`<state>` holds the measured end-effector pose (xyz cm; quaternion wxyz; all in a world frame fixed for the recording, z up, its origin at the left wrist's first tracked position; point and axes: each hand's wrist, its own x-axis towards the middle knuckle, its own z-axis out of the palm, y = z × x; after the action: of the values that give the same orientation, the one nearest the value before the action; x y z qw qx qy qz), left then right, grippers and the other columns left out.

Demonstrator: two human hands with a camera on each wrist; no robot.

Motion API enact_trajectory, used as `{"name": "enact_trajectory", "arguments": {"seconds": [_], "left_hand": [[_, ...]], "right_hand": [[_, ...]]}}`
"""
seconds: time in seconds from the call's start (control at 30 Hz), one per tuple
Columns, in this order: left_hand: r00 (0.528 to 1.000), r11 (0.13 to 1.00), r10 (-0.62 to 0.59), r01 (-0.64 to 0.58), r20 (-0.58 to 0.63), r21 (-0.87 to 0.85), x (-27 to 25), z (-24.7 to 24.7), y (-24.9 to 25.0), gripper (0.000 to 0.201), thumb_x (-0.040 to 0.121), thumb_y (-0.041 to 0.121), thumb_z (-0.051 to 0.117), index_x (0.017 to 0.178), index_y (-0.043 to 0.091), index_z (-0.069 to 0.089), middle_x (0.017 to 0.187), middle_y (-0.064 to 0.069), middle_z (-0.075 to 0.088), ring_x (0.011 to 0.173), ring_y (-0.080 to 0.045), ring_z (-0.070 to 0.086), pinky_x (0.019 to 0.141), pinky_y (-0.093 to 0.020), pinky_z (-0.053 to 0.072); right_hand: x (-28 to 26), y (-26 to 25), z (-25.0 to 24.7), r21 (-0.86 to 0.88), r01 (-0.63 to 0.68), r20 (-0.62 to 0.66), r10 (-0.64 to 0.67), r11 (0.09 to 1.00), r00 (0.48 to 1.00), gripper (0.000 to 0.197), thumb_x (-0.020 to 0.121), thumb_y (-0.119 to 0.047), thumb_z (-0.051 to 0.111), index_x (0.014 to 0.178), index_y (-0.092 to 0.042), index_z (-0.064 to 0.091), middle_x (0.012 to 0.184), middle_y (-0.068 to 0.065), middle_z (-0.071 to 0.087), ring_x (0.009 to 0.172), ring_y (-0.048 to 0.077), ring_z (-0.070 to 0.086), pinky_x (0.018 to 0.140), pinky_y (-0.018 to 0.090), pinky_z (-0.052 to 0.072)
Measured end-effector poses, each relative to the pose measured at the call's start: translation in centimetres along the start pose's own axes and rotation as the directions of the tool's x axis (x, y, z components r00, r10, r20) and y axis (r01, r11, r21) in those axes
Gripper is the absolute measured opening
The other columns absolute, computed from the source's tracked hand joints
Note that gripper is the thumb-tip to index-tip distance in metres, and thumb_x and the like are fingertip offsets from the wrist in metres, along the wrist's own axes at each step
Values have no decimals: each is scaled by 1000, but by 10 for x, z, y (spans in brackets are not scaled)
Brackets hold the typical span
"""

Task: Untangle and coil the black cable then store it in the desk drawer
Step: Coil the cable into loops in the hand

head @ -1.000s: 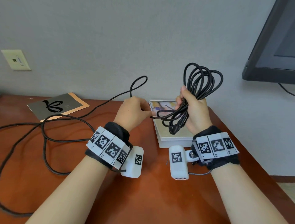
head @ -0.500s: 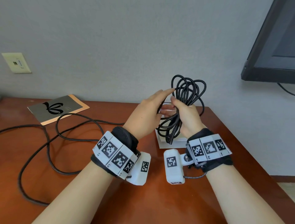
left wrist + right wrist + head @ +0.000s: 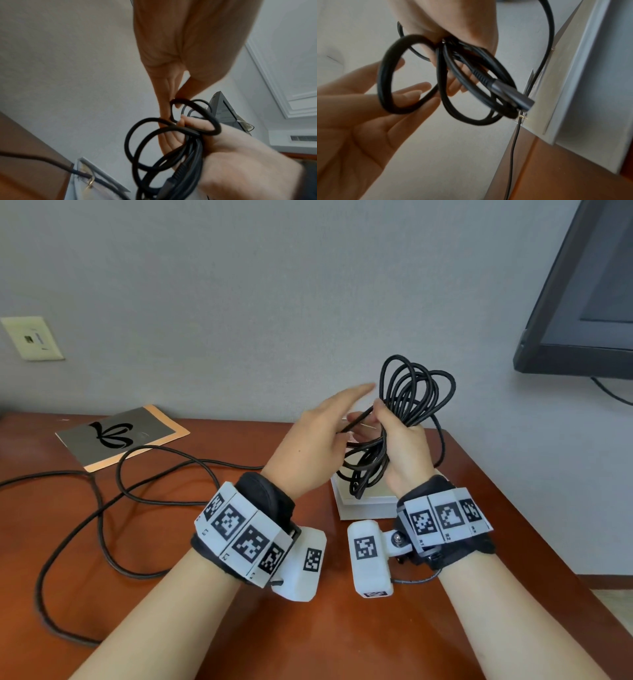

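Note:
My right hand [image 3: 404, 446] grips a bundle of black cable [image 3: 414, 392] above the desk's back right part; loops stick out above and below the fist. A grey plug [image 3: 510, 94] hangs at the bundle's lower end. Just left of it, my left hand [image 3: 325, 433] has its fingers [image 3: 412, 93] straight, and one loop lies against them. The remaining cable [image 3: 102, 508] trails loose in wide curves over the left of the desk [image 3: 342, 628]. No drawer is in view.
Under the hands sits a white box [image 3: 370, 505]. Near the wall at the back left lies a grey booklet [image 3: 120, 436]. A dark monitor [image 3: 582, 302] hangs at the upper right. The desk's right edge runs close to my right forearm.
My left hand brought a raised loop from the left over to the bundle and its fingers straightened. The loose cable on the desk was drawn rightward. The bundle dropped, then rose slightly.

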<state>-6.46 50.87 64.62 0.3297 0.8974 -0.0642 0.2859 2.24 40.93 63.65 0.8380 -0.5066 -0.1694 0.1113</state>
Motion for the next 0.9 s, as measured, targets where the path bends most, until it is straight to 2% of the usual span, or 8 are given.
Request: {"name": "enact_trajectory", "arguments": {"seconds": [0.03,0.1,0.2,0.27,0.37,0.53,0.77,0.9], "left_hand": [[1000,1000,-14,14,-24,14,0,-4,2,70,86,-8,50,142,30,32,131,-6,52,94,-16,65,83,-15,48],[999,997,-54,55,-6,58,1,-8,3,68,88,-1,55,141,34,32,125,-8,56,83,-19,68,81,-29,52],[991,988,-124,127,-42,91,1,-9,0,54,87,3,57,134,26,44,120,-7,59,90,-17,68,85,-34,53],[986,982,-140,150,-92,115,2,-9,-3,39,86,2,58,120,20,56,103,-3,66,89,-16,68,83,-32,53],[980,970,-152,173,-130,169,3,-10,-6,31,82,2,62,107,20,65,88,2,67,85,-13,67,80,-28,52],[986,954,-139,159,-97,254,1,-13,-4,47,81,11,66,124,26,55,95,2,70,86,-16,64,81,-31,50],[966,927,-259,241,26,287,0,-9,-11,67,80,11,60,140,26,35,106,-6,69,103,-24,61,87,-37,48],[962,940,-270,272,-40,206,0,-10,-10,65,81,8,58,139,25,36,106,-4,65,102,-23,59,87,-35,47]], "right_hand": [[0,0,0,11,10,6,-10,1000,1000,34,95,-16,52,62,-7,55,66,6,71,63,18,69,69,31,58],[1,2,0,18,16,16,-16,1000,1000,34,95,-16,52,63,-6,55,68,7,71,65,20,70,73,33,58],[-1,3,2,48,2,24,-4,999,1000,31,95,-16,52,66,-5,55,74,10,72,68,23,71,68,33,59],[-1,3,3,93,-22,35,19,995,999,28,95,-18,52,73,-2,59,84,15,72,71,23,71,64,31,59],[0,1,3,113,-29,73,21,993,997,32,96,-23,49,77,-4,66,98,14,71,88,20,71,78,30,57],[-3,-1,4,161,-26,50,18,987,999,32,97,-25,48,70,-12,58,116,16,65,104,23,65,68,23,56],[0,-7,0,140,46,57,-55,989,997,34,99,-25,42,70,-15,56,111,13,68,98,21,68,71,22,54],[1,-8,-2,190,-15,21,12,982,1000,32,97,-24,49,67,-11,52,59,3,64,52,13,61,51,26,53]]}}
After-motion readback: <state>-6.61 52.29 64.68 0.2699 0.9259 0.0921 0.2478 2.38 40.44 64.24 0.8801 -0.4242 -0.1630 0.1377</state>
